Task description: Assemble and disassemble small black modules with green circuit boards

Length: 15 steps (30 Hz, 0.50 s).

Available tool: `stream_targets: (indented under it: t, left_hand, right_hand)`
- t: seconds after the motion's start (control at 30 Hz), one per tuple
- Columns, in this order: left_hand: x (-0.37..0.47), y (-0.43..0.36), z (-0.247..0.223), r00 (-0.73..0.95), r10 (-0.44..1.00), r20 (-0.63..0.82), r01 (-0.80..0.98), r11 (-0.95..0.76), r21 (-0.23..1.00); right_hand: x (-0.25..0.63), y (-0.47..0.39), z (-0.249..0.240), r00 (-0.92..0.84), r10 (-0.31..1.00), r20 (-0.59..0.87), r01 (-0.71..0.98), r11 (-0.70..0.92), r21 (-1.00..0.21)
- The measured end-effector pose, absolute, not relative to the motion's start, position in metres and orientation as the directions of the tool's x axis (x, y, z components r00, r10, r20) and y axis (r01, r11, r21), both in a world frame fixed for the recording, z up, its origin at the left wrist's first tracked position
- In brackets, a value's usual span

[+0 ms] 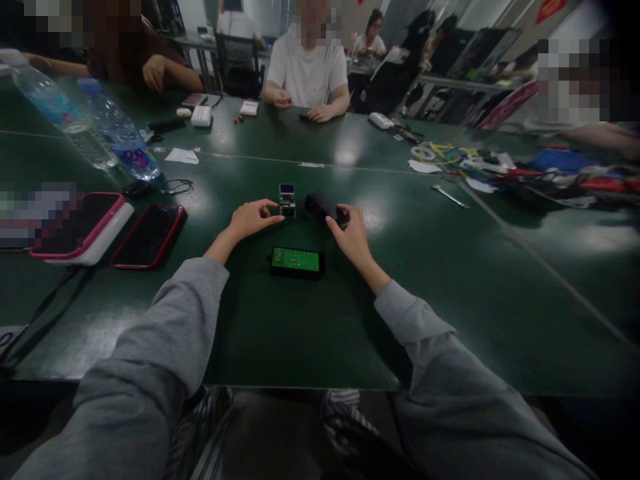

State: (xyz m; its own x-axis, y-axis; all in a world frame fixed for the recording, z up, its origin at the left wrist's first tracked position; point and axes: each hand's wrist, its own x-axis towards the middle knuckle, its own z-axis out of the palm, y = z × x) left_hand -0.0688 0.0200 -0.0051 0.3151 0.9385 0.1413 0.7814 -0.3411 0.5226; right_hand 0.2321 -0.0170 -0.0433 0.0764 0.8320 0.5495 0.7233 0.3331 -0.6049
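My left hand (253, 219) is closed at the left edge of a small electronic module with a little dark screen (287, 191). Thumb and index finger meet the module's lower left side, and it stands upright on the table. On the other side, my right hand (351, 235) grips a black plastic housing (323, 205) by its right end, with the thumb along the near face. The housing is tilted and its left end looks hollow. Between my forearms, a green circuit board (296, 260) lies in a black tray-like case (297, 273), with neither hand touching it.
Phones with red edges (149, 235) lie at the left, near two plastic bottles (127, 143). A wrench (450, 197) and a heap of cables (470, 163) are on the right. Across the green table (350, 340) sits a person in a white shirt (309, 73).
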Motion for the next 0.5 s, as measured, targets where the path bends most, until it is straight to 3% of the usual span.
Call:
stream_targets:
  t: [0.17, 0.33, 0.5]
  left_hand:
    - [-0.069, 0.021, -0.006, 0.311, 0.941, 0.135, 0.781, -0.334, 0.528]
    - [-0.070, 0.022, -0.007, 0.316, 0.938, 0.141, 0.775, -0.341, 0.532]
    - [-0.070, 0.023, -0.008, 0.316, 0.938, 0.145, 0.774, -0.343, 0.532]
  right_hand:
    - [0.243, -0.009, -0.047, 0.204, 0.839, 0.505, 0.688, 0.244, -0.683]
    - [0.257, 0.001, -0.049, 0.267, 0.839, 0.475, 0.731, 0.145, -0.666]
    - [0.254, -0.005, -0.046, 0.237, 0.805, 0.545, 0.728, 0.224, -0.648]
